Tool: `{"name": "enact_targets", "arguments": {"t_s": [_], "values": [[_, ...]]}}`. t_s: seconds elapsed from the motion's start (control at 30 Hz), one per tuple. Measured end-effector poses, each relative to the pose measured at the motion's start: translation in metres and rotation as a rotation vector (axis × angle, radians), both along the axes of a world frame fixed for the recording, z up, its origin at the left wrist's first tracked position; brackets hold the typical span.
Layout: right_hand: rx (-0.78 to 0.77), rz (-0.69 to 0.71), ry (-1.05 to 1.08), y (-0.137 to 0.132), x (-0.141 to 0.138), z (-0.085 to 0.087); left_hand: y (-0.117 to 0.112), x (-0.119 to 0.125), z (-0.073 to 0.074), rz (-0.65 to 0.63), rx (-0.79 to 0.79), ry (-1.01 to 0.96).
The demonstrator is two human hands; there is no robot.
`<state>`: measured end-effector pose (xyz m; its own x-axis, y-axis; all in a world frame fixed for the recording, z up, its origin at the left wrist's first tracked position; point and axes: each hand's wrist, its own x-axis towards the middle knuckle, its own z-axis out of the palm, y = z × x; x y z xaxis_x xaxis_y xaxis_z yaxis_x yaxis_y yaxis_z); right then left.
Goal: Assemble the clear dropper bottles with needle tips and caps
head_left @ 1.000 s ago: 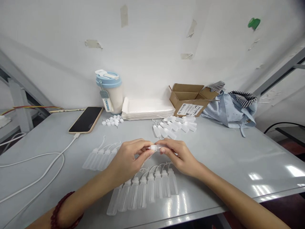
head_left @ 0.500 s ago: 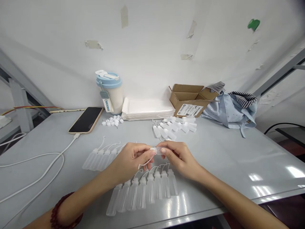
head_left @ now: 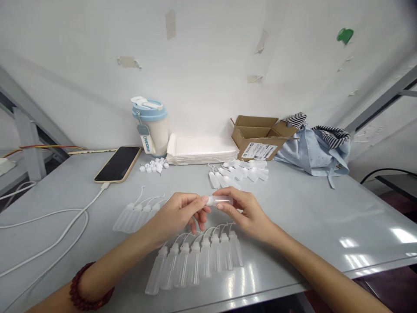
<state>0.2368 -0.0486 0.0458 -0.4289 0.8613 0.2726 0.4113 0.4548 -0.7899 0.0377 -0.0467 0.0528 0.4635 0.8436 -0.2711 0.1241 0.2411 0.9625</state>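
A small translucent plastic bottle (head_left: 223,199) lies sideways between my hands above the table. My left hand (head_left: 182,213) pinches its white neck end between thumb and forefinger, the other fingers loosely curled. My right hand (head_left: 249,215) is closed around the bottle's body with thumb and fingertips. Below them, a row of similar bottles (head_left: 194,265) with thin white cap straps lies side by side. Another group of strapped bottles (head_left: 135,217) is partly hidden behind my left forearm. Beyond my right hand is a loose pile of bottles (head_left: 239,173). Small white caps (head_left: 153,167) sit clustered near the cup.
A phone (head_left: 119,164) with a white charging cable (head_left: 80,213) lies at left. Along the wall stand a blue-lidded cup (head_left: 159,130), a stack of white envelopes (head_left: 203,148), an open cardboard box (head_left: 260,143) and a light-blue cloth bag (head_left: 309,152).
The bottle and both hands have risen slightly. My right hand has shifted back along the bottle, so more of its body shows. The strap hanging by my left fingers is no longer visible.
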Motion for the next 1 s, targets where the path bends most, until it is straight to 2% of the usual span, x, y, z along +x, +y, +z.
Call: {"name": "enact_targets", "arguments": {"t_s": [0.13,0.3,0.37,0.43,0.53,0.73,0.8,0.9,1.0], "values": [[0.177,0.047,-0.061,0.001,0.001,-0.005,-0.001,0.000,0.001,0.005,-0.032,-0.018],[0.489,0.055,-0.072,0.003,0.003,-0.009,0.000,0.000,0.008,0.048,-0.102,-0.079],[0.544,0.049,-0.064,0.003,0.003,-0.009,0.000,-0.001,0.007,0.039,-0.116,-0.095],[0.514,0.048,-0.057,0.002,0.004,-0.008,0.000,0.000,0.005,0.033,-0.099,-0.103],[0.282,0.033,-0.039,-0.001,0.004,-0.003,-0.002,0.000,0.002,0.032,-0.014,-0.074],[-0.455,0.055,0.252,-0.002,0.001,0.007,-0.010,0.001,0.006,-0.011,0.327,0.142],[-0.645,0.077,0.336,0.001,0.000,0.006,-0.013,0.001,0.008,-0.021,0.447,0.211],[-0.796,0.116,0.399,0.005,0.002,0.004,-0.015,0.002,0.008,-0.037,0.599,0.265],[-0.857,0.149,0.425,0.007,0.003,0.001,-0.014,0.003,0.006,-0.012,0.610,0.234]]}}
